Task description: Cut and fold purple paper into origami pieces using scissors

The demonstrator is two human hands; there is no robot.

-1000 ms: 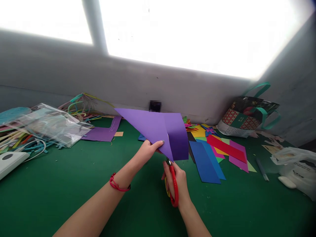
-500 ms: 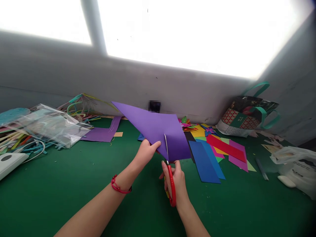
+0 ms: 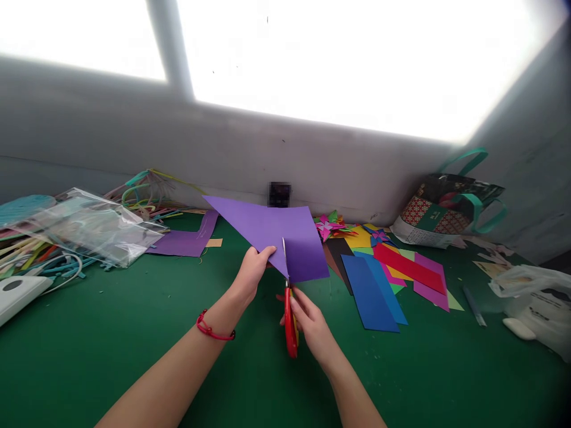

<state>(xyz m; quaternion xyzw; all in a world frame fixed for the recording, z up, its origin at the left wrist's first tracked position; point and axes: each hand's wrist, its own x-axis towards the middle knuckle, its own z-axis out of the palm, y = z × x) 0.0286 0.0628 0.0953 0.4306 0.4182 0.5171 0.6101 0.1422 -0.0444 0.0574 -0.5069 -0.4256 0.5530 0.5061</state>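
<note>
A sheet of purple paper (image 3: 267, 223) is held up above the table by my left hand (image 3: 255, 267), which pinches its near edge with the thumb on top. My right hand (image 3: 307, 318) grips red-handled scissors (image 3: 291, 327), with a bit of yellow on the handles. The blades reach over the paper from its near edge, just right of my left thumb. One blade shows on top; the other is hidden beneath the sheet. A red cord bracelet (image 3: 214, 333) circles my left wrist.
Coloured paper pieces, including a blue strip (image 3: 370, 291) and a red strip (image 3: 408, 266), lie to the right near folded paper stars (image 3: 329, 226). Left are a clear plastic bag (image 3: 116, 232) and purple paper offcut (image 3: 182, 242). A patterned bag (image 3: 430, 211) stands back right.
Both hands, the paper and the scissors have shifted left. The scissors stand more upright, and more of the paper stars and dark paper on the right is uncovered.
</note>
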